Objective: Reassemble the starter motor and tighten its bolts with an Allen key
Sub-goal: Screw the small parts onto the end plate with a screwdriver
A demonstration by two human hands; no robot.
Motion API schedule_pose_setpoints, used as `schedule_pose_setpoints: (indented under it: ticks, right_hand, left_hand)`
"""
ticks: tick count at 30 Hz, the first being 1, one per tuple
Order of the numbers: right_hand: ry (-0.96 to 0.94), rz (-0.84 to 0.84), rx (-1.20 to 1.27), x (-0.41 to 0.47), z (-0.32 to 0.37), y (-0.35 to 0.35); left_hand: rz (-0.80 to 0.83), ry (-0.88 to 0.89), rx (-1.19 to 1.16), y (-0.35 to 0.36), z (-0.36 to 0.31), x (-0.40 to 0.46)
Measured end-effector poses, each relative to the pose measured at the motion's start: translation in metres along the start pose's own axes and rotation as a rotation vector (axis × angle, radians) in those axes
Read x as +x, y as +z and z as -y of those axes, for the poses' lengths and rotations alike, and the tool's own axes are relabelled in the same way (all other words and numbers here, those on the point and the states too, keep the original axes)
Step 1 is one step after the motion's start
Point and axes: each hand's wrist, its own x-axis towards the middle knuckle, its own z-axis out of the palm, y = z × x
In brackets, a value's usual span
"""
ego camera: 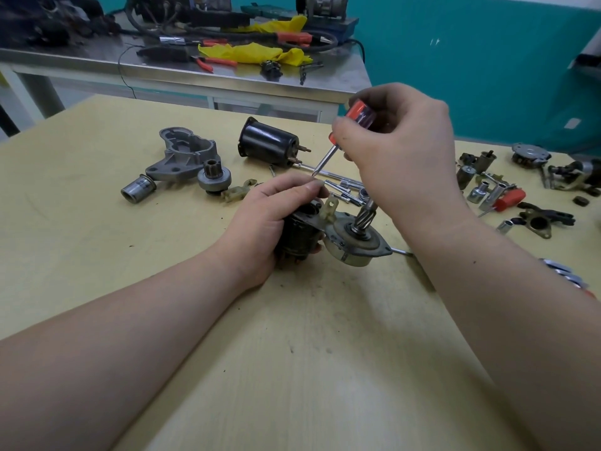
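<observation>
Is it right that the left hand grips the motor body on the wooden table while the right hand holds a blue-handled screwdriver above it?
Not quite. The head view shows the screwdriver in the right hand has an orange-red handle, not a blue one. The rest holds: the left hand grips the motor body on the wooden table, with the screwdriver held above it.

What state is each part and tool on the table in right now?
Left hand: grips the motor assembly.
Motor assembly: tilted, partly built, gear shaft exposed.
Right hand: holds the screwdriver.
Screwdriver: tip angled down at the assembly.
Black casing: on its side, unfitted.
Silver housing: lying loose.
Pinion gear: loose beside the housing.
</observation>
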Motion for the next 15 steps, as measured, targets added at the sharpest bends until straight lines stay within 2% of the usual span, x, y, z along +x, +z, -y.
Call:
schedule_pose_setpoints:
  ticks: [15]
  right_hand:
    - [-0.001,-0.099,0.085,0.0005,-0.0059,0.0049]
  left_hand:
    - [0.061,0.036,-0.034,-0.0013,0.0027,-0.0003]
